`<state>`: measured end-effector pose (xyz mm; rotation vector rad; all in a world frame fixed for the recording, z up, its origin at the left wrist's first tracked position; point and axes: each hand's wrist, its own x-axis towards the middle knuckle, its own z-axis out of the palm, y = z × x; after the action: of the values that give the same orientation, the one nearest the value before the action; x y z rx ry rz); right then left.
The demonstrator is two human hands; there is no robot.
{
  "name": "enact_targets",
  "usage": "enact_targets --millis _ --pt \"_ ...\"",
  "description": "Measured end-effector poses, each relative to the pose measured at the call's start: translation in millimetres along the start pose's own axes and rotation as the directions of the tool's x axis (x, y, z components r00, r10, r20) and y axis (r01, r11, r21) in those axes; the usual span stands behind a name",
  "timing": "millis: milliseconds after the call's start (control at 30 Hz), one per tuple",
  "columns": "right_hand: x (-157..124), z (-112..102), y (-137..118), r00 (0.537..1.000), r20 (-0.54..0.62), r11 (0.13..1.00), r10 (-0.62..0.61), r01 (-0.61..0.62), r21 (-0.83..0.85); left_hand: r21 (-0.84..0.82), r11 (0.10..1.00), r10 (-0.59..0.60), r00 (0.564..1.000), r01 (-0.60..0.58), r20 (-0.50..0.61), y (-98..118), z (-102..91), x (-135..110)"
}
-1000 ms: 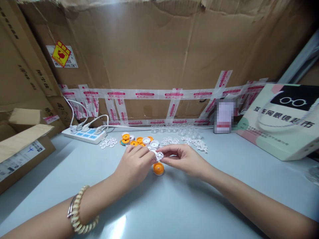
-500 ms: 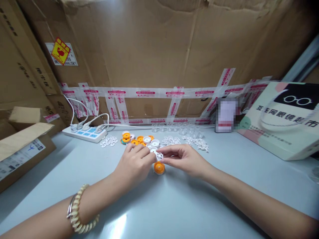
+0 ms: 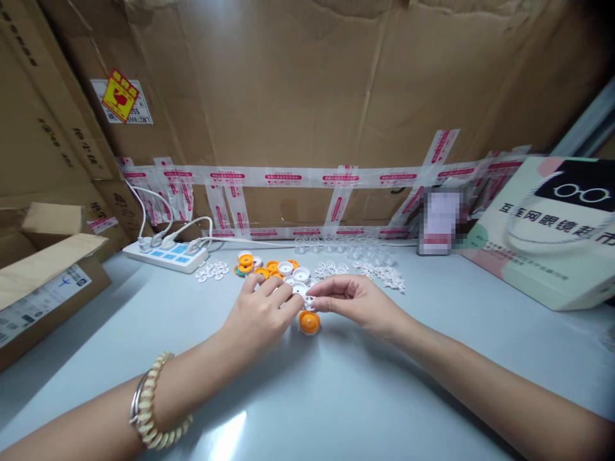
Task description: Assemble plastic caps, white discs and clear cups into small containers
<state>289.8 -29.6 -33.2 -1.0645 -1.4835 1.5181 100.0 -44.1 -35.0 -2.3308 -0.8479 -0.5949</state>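
Note:
Between the thumb and fingers of my right hand [image 3: 358,304] is a small white openwork plastic piece [image 3: 309,302]. My left hand [image 3: 262,314] is curled at the other side of this piece, its index fingertip against it and its thumb hidden. Just below the fingertips, an orange round plastic cup [image 3: 309,322] with a small light pin at its centre sits on the table. Behind the hands lie white round cups [image 3: 301,275] and orange round cups [image 3: 272,267], partly covered by my left fingers.
Small white discs [image 3: 211,271] lie beside a power strip [image 3: 166,255]. White openwork pieces [image 3: 384,275] and clear plastic parts [image 3: 336,244] are spread towards the back. A phone [image 3: 438,224] leans against the large carton [image 3: 288,83]. A green box [image 3: 542,256] stands right, an open carton [image 3: 52,288] left.
The small white piece has tilted between the fingertips, so its perforated face shows less. The whole view has shifted slightly; both hands stay in nearly the same place.

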Motion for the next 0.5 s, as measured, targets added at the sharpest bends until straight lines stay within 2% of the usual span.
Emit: enact_targets --millis 267,500 --pt "0.1 2.5 3.3 0.998 -0.057 0.999 -0.008 0.005 -0.043 -0.065 0.998 -0.021 1.0 0.022 0.015 -0.2 2.9 -0.3" --pt "-2.1 0.0 -0.7 0.997 -0.064 0.996 -0.051 0.047 -0.075 -0.284 0.953 -0.127 0.991 0.108 -0.05 -1.9 5.7 0.1"
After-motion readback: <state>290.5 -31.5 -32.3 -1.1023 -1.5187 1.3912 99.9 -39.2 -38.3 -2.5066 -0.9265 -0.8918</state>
